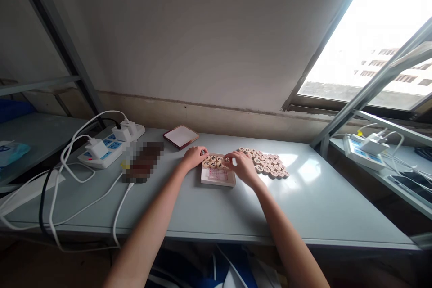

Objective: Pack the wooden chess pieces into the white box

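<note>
Left hand (194, 157) and right hand (241, 167) apart, one each side of a small open box (218, 183)
Left's curled at its far left corner, right's bent over the wooden discs (213, 159) inside; can't tell if either's really gripping. More loose discs (272, 164) bunched just right on the grey desk (202, 216), shallow tray (181, 136) behind, power strip (110, 146) off left.

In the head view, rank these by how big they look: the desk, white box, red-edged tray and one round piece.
1. Desk
2. White box
3. Red-edged tray; farther away, so true size is unsure
4. One round piece
</note>
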### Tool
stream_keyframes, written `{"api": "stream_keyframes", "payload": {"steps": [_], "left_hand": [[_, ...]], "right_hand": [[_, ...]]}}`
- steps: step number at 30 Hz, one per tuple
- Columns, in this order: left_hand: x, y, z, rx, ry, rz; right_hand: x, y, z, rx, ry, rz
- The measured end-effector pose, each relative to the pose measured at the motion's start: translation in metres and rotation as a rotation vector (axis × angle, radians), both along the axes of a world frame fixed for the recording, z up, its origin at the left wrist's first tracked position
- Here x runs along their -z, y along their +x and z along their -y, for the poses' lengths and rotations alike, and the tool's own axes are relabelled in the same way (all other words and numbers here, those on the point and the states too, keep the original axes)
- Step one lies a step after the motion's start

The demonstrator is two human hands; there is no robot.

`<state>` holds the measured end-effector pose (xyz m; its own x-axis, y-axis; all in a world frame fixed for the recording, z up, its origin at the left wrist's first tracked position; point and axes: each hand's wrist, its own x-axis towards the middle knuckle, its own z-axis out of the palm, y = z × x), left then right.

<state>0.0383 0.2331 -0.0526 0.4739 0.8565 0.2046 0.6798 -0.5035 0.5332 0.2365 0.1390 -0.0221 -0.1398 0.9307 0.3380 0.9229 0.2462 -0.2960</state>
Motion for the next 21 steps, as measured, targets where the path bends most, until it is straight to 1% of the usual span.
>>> {"api": "stream_keyframes", "payload": {"steps": [3,5,8,12,14,18,21], "left_hand": [[0.002,0.001,0.0,0.003,0.011,-0.005],[0.003,0.001,0.0,0.003,0.014,-0.014],[0.004,0.002,0.0,0.005,0.02,-0.023],[0.004,0.002,0.0,-0.001,0.016,-0.03],[0.004,0.003,0.0,-0.006,0.006,-0.033],[0.004,0.003,0.001,-0.006,0.005,-0.032],[0.003,0.003,0.002,-0.007,0.003,-0.036]], "right_hand": [[0.005,-0.033,0.004,-0.223,0.02,0.03],[0.01,-0.046,0.007,-0.291,0.048,0.057],[0.014,-0.05,0.008,-0.301,0.073,0.094],[0.014,-0.043,0.007,-0.27,0.092,0.152],[0.014,-0.041,0.007,-0.28,0.095,0.17],[0.013,-0.041,0.008,-0.329,0.078,0.158],[0.011,-0.042,0.01,-0.328,0.061,0.147]]}}
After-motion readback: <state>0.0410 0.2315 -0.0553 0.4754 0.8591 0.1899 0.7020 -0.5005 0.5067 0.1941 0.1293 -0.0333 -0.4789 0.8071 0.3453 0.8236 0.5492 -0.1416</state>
